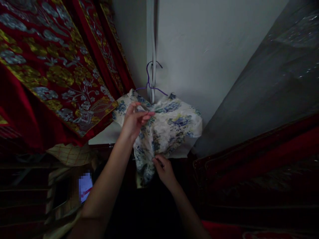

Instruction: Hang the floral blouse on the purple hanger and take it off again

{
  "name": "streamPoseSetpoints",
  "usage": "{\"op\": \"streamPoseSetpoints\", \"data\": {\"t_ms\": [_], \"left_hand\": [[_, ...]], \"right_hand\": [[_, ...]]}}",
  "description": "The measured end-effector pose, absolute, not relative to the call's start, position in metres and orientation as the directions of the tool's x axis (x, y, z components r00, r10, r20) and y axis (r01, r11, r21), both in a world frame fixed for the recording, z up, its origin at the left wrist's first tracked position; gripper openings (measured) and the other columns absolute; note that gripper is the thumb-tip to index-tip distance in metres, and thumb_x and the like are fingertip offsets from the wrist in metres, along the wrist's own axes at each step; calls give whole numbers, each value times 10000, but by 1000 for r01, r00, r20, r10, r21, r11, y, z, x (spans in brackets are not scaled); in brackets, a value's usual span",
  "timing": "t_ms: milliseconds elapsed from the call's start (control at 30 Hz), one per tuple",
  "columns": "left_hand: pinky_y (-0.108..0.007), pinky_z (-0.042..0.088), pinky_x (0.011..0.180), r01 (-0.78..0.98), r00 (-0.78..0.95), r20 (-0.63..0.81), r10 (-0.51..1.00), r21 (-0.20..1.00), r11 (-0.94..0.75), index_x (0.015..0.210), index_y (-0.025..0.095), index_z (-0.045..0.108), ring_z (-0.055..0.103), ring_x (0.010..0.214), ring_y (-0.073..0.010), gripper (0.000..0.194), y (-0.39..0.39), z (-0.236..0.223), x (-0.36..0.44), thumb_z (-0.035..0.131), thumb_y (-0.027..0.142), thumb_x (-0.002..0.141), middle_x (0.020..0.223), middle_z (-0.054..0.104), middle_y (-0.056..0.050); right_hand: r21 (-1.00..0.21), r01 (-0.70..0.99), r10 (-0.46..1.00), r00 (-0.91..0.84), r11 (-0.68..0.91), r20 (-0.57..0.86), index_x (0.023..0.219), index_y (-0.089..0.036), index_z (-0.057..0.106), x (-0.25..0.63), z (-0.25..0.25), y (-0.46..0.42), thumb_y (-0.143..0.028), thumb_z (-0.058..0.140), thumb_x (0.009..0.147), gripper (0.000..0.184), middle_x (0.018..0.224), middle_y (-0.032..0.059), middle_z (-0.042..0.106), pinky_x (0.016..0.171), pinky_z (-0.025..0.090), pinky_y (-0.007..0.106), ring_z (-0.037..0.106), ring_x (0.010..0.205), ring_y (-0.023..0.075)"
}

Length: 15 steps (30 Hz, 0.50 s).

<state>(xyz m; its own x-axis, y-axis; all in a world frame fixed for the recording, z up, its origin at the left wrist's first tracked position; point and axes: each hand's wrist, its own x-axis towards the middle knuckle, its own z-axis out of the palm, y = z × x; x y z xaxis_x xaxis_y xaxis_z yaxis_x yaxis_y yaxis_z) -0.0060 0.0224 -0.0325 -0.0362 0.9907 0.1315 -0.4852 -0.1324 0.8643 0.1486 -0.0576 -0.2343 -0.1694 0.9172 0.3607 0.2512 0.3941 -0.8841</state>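
A white short-sleeved shirt (171, 129) with a blue and green floral print hangs on a thin purple hanger (149, 78) against the wall. My left hand (136, 121) is at the upper front of the shirt, below the collar, with thumb and fingers closed on the fabric. Lower down, my right hand (164, 171) pinches the front edge of the cloth between thumb and fingers. Between the hands the fabric is gathered, and its lower end narrows and hangs bunched. My left hand and forearm cover part of the shirt's left side.
Red cloth (59, 73) with gold and silver embroidery hangs at the left, its corner reaching the shirt's sleeve. A pale strap (153, 43) runs down the white wall (211, 49). Translucent plastic sheeting (249, 99) covers the right side. A wooden chair-like frame (51, 189) stands lower left.
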Motion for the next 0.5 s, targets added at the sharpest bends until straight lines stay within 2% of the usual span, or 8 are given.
{"op": "streamPoseSetpoints", "data": {"t_ms": [133, 300, 400, 433, 500], "left_hand": [[-160, 364, 471, -370, -24, 315, 949, 879, -302, 1086, 283, 445, 715, 642, -115, 459, 56, 17, -3, 726, 183, 737, 758, 730, 49], [-194, 396, 506, -268, 6, 407, 914, 881, -390, 1020, 258, 431, 698, 597, -115, 384, 42, 14, 9, 686, 194, 739, 754, 730, 40], [-209, 408, 519, -201, 55, 456, 888, 876, -438, 978, 250, 407, 677, 547, -116, 371, 25, -1, 19, 686, 186, 742, 724, 713, 46], [-217, 413, 521, -181, 79, 468, 880, 875, -449, 975, 250, 401, 674, 541, -122, 373, 21, -4, 21, 691, 191, 748, 719, 708, 45], [-232, 428, 529, -160, 113, 477, 872, 875, -458, 971, 253, 395, 666, 535, -126, 368, 16, -5, 23, 693, 194, 763, 727, 702, 43]], "right_hand": [[-850, 320, 908, -158, 419, 388, 746, -211, 574, 180, -236, -39, -437, 512, 963, 320, 737, 20, 591, 711, 463, 290, 576, 736, 183], [-844, 369, 919, -95, 389, 382, 747, -196, 647, 205, -234, -19, -453, 584, 922, 317, 740, 35, 647, 692, 461, 305, 593, 727, 190], [-859, 281, 896, -9, 428, 444, 994, -201, 720, 202, -190, -7, -442, 592, 951, 276, 915, 63, 728, 770, 504, 338, 667, 834, 213], [-848, 238, 869, 35, 473, 494, 1105, -214, 706, 199, -167, -2, -438, 587, 963, 291, 969, 62, 732, 805, 517, 351, 679, 861, 213], [-785, 159, 793, 17, 599, 609, 1369, -251, 588, 191, -117, 10, -409, 552, 996, 407, 1007, 49, 722, 842, 533, 354, 688, 911, 205]]}}
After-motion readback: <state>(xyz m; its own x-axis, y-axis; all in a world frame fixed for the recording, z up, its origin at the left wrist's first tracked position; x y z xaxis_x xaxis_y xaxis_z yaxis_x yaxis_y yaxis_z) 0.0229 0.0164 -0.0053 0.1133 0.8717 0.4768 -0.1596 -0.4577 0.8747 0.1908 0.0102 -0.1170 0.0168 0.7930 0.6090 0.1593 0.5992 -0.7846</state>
